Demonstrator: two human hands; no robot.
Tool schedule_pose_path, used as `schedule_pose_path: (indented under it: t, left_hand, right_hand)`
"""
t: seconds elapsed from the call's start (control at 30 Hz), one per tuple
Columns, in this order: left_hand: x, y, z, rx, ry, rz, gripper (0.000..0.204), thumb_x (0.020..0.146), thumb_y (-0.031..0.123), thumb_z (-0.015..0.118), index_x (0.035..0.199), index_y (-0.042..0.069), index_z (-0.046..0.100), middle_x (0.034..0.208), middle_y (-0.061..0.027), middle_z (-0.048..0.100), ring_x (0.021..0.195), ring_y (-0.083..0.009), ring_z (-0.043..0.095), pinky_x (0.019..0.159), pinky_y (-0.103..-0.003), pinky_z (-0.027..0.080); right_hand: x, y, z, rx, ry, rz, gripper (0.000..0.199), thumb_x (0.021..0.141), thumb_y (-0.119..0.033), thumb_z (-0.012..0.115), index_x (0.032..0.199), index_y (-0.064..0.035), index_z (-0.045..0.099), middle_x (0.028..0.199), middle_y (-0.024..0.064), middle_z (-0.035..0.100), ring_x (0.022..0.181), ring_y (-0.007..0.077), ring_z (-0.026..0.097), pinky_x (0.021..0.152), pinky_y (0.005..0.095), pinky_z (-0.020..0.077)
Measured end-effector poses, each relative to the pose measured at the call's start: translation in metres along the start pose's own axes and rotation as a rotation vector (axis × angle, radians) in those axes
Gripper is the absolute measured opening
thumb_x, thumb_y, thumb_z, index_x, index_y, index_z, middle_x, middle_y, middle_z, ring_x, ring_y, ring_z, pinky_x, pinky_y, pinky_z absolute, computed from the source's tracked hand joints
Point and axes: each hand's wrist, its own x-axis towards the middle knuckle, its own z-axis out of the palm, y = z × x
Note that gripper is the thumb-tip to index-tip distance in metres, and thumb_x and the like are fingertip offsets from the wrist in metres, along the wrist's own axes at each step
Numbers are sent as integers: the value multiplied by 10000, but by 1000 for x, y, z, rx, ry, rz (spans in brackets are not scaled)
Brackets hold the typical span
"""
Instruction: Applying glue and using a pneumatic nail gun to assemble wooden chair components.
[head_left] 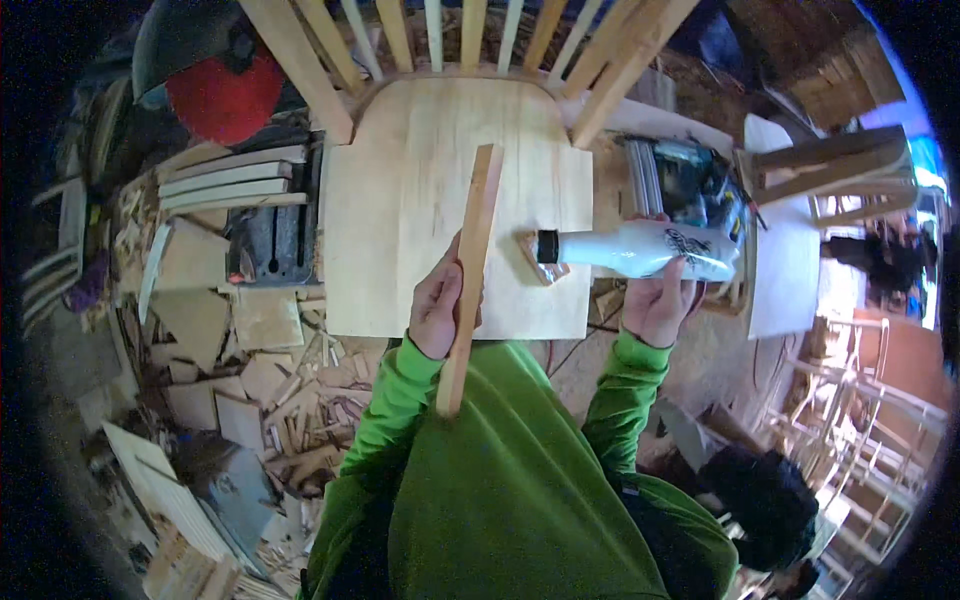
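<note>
My left hand point(438, 308) is closed around a long, narrow wooden strip point(479, 220), which stands tilted in front of me with its lower end near my green top. In my right hand point(660, 305) lies a white plastic bottle point(640, 248) with a black cap, held on its side so the cap points left. Below the two hands is a pale wooden chair seat point(375, 240), whose spindles point(435, 35) rise at its far edge. A small block with a brown, worn-looking edge point(545, 262) rests on the seat by the bottle's cap, partly hidden.
A saw with a red disc point(225, 98) is at the far left, near stacked pale slats point(235, 185). A power tool point(690, 180) sits right of the seat. Wood scraps point(290, 400) cover the floor at left. Wooden frames point(870, 410) stand at right.
</note>
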Motion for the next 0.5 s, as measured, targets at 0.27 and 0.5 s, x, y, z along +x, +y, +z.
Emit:
schedule_pose_path:
  t: [0.27,0.5]
  left_hand:
    - [-48,22,-53,407,-129,276,461,967,257,375,1367,35,315,734,-32,530,564,-83,473,504,-224,413]
    - [-85,39,-84,422,-261,298,420,971,181,355,1363,32,324,747,-41,558,580,-83,487,551,-217,422]
  right_hand:
    - [-56,-28,80,-330,30,-436,391,843,-9,560,1217,-32,448,1153,150,549,1030,246,558,868,366,488]
    - [-90,-23,136,-307,44,-519,354,851,-36,573,1190,-39,470,1132,109,568,1031,206,556,904,338,460]
